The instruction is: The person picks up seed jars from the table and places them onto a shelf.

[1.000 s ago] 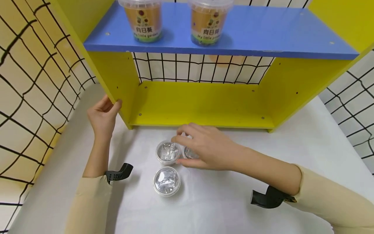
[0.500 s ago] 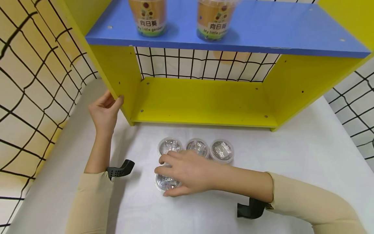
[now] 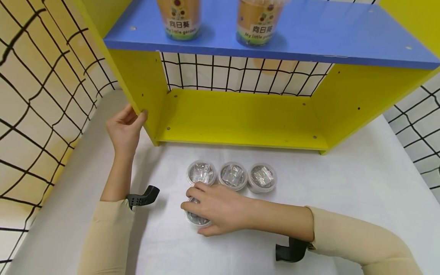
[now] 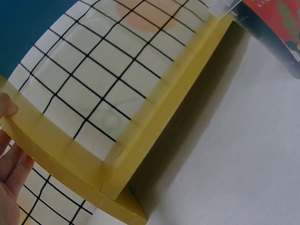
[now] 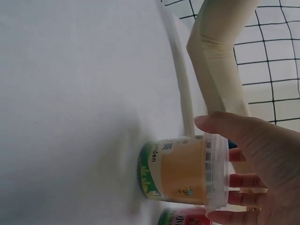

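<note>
My left hand pinches the front edge of the yellow left side panel of a small shelf, thumb on one face and fingers on the other. With fingers and thumb spread round its lid, my right hand holds a plastic cup with an orange and green label, upright on the white cloth; the palm partly hides it in the head view. Behind it, three similar lidded cups stand in a row: a left cup, a middle cup and a right cup.
Two labelled cups, a left one and a right one, stand on the blue upper board. Below it is the yellow bottom board. Black wire grid flanks the white-covered table.
My right hand has moved from the back row toward me and grips the front cup's lid, uncovering the back cups. My left hand stays on the panel. The head view has shifted slightly.
</note>
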### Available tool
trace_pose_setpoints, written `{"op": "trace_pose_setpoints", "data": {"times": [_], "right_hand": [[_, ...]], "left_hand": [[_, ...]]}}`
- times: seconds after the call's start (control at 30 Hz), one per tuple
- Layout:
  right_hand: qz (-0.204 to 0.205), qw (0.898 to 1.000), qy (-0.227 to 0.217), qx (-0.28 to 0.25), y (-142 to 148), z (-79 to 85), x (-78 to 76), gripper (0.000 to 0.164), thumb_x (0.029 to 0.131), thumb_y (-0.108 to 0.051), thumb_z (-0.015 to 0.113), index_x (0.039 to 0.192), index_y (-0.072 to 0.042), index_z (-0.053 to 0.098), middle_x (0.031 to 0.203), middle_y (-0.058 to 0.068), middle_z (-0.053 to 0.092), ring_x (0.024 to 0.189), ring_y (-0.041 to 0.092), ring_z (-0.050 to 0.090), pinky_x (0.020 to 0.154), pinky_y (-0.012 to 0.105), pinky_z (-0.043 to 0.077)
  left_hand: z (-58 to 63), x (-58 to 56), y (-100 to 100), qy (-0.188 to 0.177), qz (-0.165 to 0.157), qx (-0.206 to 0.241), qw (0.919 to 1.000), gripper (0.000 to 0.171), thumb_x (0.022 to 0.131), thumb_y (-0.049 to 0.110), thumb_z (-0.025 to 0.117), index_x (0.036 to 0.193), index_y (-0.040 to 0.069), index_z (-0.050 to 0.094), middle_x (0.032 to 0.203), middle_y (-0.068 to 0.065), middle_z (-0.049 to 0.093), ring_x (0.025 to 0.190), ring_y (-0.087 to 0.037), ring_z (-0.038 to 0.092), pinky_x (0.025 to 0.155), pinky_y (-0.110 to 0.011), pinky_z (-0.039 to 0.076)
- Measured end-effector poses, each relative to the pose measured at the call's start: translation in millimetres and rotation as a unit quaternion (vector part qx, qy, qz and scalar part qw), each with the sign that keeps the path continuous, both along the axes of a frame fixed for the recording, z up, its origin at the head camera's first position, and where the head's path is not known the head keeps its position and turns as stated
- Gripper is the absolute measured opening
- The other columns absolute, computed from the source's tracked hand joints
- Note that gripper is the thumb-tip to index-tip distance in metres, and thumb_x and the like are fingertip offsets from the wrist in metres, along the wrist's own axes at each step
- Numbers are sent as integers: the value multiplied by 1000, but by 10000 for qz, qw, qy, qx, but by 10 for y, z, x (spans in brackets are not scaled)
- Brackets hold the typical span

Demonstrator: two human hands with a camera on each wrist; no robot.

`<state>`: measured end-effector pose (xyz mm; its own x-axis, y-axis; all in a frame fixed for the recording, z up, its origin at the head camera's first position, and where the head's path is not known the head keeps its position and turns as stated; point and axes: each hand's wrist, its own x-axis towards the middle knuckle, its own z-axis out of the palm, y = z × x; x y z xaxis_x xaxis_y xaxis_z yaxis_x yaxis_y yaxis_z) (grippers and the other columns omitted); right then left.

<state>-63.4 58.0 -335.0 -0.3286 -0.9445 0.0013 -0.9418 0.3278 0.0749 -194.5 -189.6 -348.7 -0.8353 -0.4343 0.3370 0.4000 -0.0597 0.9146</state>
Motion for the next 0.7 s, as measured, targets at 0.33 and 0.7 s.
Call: {"op": "trace_pose_setpoints", "data": {"times": [0.33,0.7], "right_hand": [[-316,9937,-1080,-10,63,37,-20,57,74,-41,66,125,-21,49,122,1,45,109,15,45,71,24,52],[-864,9515,-2867,-704,201,291,-168,56,68,-39,71,119,-26,52,114,-10,46,104,4,44,88,22,42]], "left_hand": [[23,-18,18,-57,-49,26,10000,36,70,-1,73,104,6,68,96,-5,70,83,-9,68,75,-18,53],[10,-4,4,0,-143,161,9998,37,70,-2,73,106,5,67,96,-4,70,84,-9,68,74,-17,53]]}}
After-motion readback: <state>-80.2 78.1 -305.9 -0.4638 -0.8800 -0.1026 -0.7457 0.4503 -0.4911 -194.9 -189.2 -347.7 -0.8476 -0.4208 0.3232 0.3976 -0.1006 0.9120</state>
